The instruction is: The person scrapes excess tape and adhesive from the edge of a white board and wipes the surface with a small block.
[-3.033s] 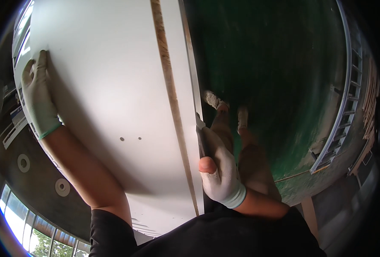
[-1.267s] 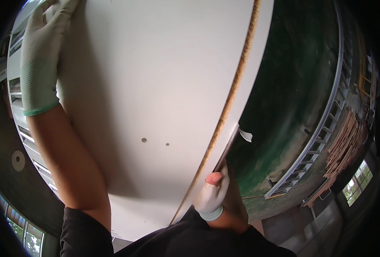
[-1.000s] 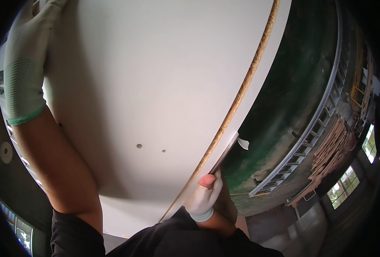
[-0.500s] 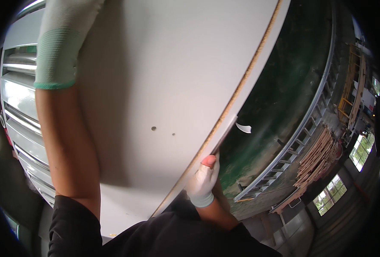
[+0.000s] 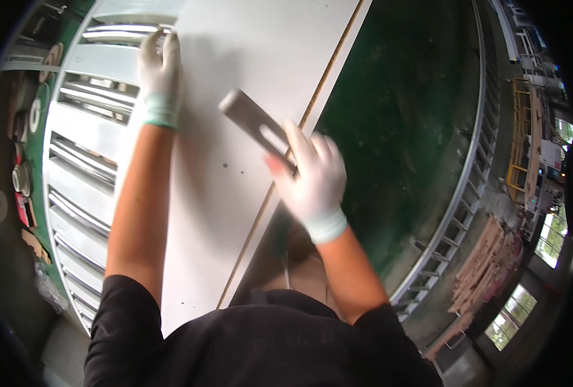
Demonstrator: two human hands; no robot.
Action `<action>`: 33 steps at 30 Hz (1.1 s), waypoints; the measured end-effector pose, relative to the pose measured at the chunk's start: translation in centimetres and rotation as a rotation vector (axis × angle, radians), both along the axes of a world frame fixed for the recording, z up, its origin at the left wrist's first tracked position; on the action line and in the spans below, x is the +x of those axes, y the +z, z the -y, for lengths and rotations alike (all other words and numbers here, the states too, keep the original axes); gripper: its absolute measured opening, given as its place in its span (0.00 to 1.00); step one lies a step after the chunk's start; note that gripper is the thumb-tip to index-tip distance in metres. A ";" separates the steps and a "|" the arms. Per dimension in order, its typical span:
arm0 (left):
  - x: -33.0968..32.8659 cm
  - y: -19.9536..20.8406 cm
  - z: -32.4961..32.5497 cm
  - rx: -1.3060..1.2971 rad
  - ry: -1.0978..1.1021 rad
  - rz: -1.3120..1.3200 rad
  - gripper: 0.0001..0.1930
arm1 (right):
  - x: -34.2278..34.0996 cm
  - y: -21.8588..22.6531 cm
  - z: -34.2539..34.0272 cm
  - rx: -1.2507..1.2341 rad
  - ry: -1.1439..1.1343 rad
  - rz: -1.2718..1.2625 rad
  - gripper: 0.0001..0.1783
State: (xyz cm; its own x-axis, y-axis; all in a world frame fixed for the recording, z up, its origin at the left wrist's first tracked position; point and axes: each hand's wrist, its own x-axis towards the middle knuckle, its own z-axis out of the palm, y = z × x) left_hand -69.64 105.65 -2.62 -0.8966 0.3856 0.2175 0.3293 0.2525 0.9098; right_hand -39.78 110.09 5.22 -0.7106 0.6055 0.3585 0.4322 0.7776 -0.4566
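A large white panel (image 5: 235,213) lies in front of me, with a groove of bare brown chipboard (image 5: 328,74) along its right side and a few small holes. Both of my hands wear pale gloves with greenish cuffs. My right hand (image 5: 315,174) is closed round a flat grey metal bar tool (image 5: 251,119) with a lengthwise slot, lifted over the panel's right edge; its exact kind is unclear. By the panel's left edge, near a roller, my left hand (image 5: 159,68) is slightly blurred, thumb and fingers apart, with nothing seen in it.
A frame with shiny metal rollers (image 5: 90,161) runs along the left. Dark green floor (image 5: 402,129) lies to the right, bordered by a long roller track (image 5: 462,209). Beyond that are a stack of wooden strips (image 5: 483,261) and a yellow frame (image 5: 519,138).
My left hand has come nearer and now shows whole. My right hand has risen from the panel's lower right edge, bringing the bar tool into view. A small white curl has left view.
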 end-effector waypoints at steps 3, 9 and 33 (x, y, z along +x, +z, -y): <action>6.3 1.5 -0.8 0.101 -0.015 0.071 0.36 | -3.8 -1.6 -4.7 0.139 0.022 0.035 0.28; 11.3 3.1 -2.0 -0.486 -0.065 -0.371 0.32 | -0.4 -5.6 -5.4 -0.157 -0.193 -0.429 0.17; 12.4 4.4 -9.2 -1.093 -0.085 -0.313 0.40 | 7.9 -8.0 -14.7 -3.052 -0.016 0.165 0.12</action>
